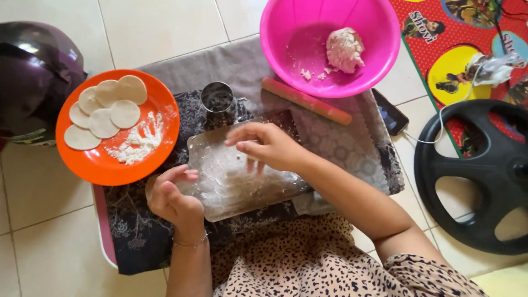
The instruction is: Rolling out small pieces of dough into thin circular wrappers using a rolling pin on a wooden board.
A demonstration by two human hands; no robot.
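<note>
My left hand curls around a thin pale dough round at the left edge of a floured rectangular board; most of the round is hidden by the fingers. My right hand hovers over the middle of the board, fingers apart and pointing down onto the flour, holding nothing. An orange plate to the left carries several flat dough rounds and a small heap of flour. A metal ring cutter stands just beyond the board.
A pink bowl with a dough lump sits at the back, a pink rolling pin in front of it. A phone, a black wheel-shaped object, a dark helmet and a colourful mat lie around the cloth-covered tray.
</note>
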